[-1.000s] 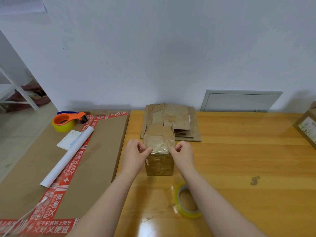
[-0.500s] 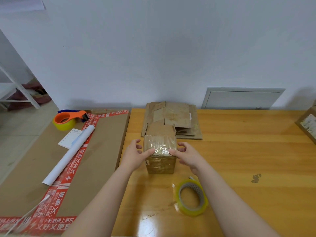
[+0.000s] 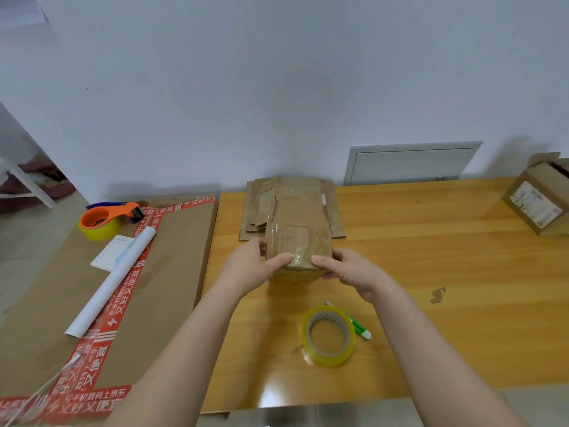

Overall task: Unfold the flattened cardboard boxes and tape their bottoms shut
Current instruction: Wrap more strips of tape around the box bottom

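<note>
A small brown cardboard box (image 3: 297, 241), its taped face up, is lifted slightly off the wooden table (image 3: 431, 272) and tilted. My left hand (image 3: 249, 266) grips its left side, thumb on the taped top. My right hand (image 3: 348, 269) grips the right side, thumb also on top. Behind the box lies a stack of flattened cardboard boxes (image 3: 292, 195). A roll of clear yellowish tape (image 3: 328, 335) lies flat on the table in front of my hands.
A green and white pen (image 3: 358, 328) lies by the tape roll. On the left, a large flat carton (image 3: 172, 272) carries an orange tape dispenser (image 3: 104, 218), a white paper roll (image 3: 114, 282) and a notepad (image 3: 112, 252). An open labelled box (image 3: 542, 201) sits far right.
Both hands moved from pressing tape on the box top to gripping its sides. The box has risen and tilted. My view shifted, revealing the pen.
</note>
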